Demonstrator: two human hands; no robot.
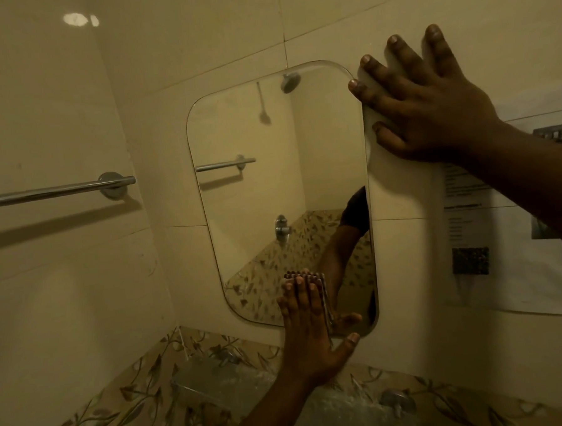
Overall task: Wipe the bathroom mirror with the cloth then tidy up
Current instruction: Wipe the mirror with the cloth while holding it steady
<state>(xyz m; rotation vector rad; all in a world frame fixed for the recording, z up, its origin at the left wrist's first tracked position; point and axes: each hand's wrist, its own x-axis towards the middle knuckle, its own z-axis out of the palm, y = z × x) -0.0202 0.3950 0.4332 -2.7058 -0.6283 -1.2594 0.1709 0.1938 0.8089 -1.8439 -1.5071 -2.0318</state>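
The rounded rectangular mirror (pixel 271 180) hangs on the cream tiled wall. My left hand (pixel 308 328) lies flat against the mirror's lower part, pressing a small striped cloth (pixel 323 292) to the glass; only the cloth's top and right edges show past my fingers. My right hand (pixel 424 107) rests spread and open on the wall tile just right of the mirror's upper right corner, with the little finger touching the mirror's edge. The mirror reflects my arm, a shower head and a tap.
A chrome towel bar (pixel 54 190) runs along the left wall. A printed paper sheet (pixel 489 234) is stuck to the wall at right. Below the mirror are leaf-patterned tiles and a glass shelf (pixel 223 382) with a metal fitting (pixel 397 399).
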